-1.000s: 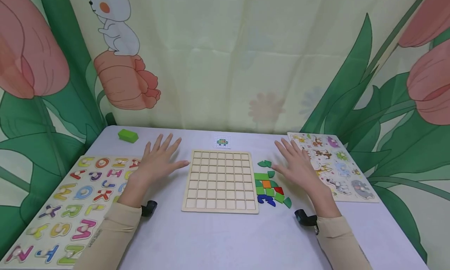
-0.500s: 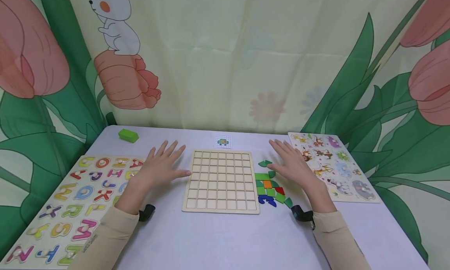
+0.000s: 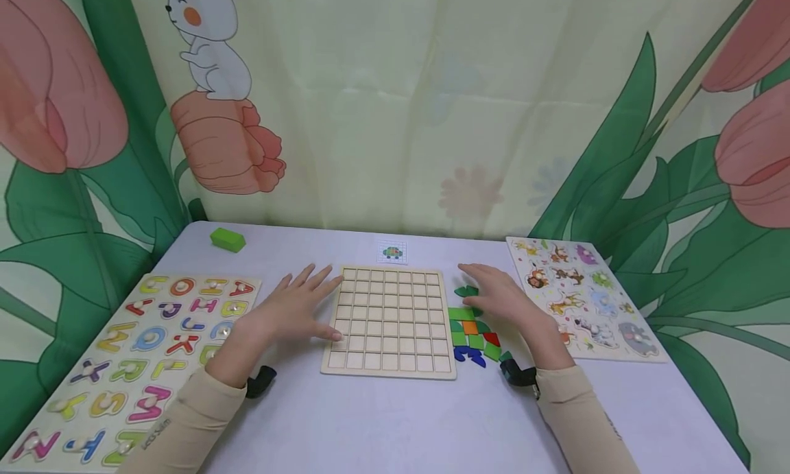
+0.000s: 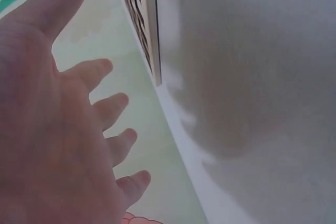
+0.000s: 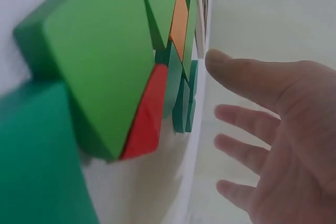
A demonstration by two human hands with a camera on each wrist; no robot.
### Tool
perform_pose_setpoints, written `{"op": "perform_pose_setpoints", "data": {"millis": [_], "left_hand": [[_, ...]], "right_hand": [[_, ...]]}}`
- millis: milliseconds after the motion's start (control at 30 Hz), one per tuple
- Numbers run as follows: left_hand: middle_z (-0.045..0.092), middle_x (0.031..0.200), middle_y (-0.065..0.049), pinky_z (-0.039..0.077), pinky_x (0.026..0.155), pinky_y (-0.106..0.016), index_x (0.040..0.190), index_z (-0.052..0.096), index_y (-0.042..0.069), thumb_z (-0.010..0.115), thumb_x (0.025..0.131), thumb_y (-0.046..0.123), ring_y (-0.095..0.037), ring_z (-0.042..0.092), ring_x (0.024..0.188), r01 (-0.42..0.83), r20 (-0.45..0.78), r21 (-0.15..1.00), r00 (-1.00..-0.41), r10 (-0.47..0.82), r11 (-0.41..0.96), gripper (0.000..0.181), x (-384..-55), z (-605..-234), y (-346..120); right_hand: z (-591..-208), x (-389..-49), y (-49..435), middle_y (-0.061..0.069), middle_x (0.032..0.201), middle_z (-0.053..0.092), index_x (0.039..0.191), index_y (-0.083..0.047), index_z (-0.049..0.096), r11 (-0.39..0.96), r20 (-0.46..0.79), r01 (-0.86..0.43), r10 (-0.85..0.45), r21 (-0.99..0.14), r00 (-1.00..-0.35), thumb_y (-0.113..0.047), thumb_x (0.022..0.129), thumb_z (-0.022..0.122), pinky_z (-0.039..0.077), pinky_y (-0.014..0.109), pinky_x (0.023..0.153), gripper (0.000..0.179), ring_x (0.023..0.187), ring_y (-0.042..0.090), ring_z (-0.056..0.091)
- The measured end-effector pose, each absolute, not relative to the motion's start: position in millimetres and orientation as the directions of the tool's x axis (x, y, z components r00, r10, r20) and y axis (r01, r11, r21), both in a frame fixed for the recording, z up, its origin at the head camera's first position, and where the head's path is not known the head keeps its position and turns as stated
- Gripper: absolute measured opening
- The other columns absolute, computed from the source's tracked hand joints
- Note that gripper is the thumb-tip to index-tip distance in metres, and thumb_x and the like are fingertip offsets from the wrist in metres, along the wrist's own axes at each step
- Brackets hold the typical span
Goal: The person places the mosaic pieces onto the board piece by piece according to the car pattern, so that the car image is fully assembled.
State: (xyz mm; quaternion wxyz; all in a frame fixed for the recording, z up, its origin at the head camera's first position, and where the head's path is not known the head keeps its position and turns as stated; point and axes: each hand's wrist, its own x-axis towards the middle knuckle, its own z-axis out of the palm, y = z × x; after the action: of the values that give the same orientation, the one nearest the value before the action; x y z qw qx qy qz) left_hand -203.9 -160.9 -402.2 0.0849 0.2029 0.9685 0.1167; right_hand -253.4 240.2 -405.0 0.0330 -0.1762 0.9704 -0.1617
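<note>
A wooden grid board (image 3: 389, 323) with square cells lies mid-table, its cells bare. My left hand (image 3: 286, 313) is spread at the board's left side, its thumb over the left edge; the left wrist view shows nothing in the palm (image 4: 58, 129). To the right of the board lie flat coloured pieces: green squares (image 3: 475, 341), an orange square (image 3: 470, 328), a red piece (image 5: 147, 119) and blue pieces (image 3: 470, 355). Above the far pieces hovers my right hand (image 3: 506, 302), fingers loosely extended, holding nothing. Beyond the board is a small pattern card (image 3: 392, 252) with a turtle-like picture.
An alphabet puzzle board (image 3: 148, 350) covers the left of the table, partly behind my left arm. An animal puzzle board (image 3: 574, 295) lies at the right. A green block (image 3: 228, 239) sits at the back left. A printed curtain (image 3: 370, 117) hangs behind.
Both hands have moved inward. The left comes nearer the board with its thumb lower; the right shifts left over the coloured pieces. The objects on the table stay in place.
</note>
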Motion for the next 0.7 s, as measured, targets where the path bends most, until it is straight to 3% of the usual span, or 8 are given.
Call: {"op": "perform_pose_setpoints", "data": {"millis": [400,700], "left_hand": [[0.021,0.167,-0.008,0.012,0.119,-0.068,0.156,0.033,0.022,0.08,0.064,0.069,-0.041,0.01,0.155,0.412,-0.183,0.298,-0.861,0.475,0.861,0.114,-198.9,-410.8,-154.6],[0.02,0.167,-0.011,0.014,0.117,-0.071,0.156,0.035,0.017,0.085,0.061,0.063,-0.043,0.01,0.154,0.425,-0.214,0.333,-0.835,0.507,0.842,0.116,-196.8,-408.5,-154.8]], "right_hand": [[-414.9,-259.0,234.7,0.013,0.13,0.064,0.137,-0.005,0.059,0.847,-0.026,-0.363,-0.404,-0.389,-0.915,-0.011,0.09,0.07,0.046,0.051,0.106,0.049,0.119,0.029,0.059],[-416.8,-266.0,230.1,0.01,0.116,0.065,0.128,-0.005,0.066,0.84,-0.033,-0.324,-0.375,-0.435,-0.926,-0.003,0.088,0.068,0.052,0.045,0.095,0.04,0.1,0.022,0.059]]}}
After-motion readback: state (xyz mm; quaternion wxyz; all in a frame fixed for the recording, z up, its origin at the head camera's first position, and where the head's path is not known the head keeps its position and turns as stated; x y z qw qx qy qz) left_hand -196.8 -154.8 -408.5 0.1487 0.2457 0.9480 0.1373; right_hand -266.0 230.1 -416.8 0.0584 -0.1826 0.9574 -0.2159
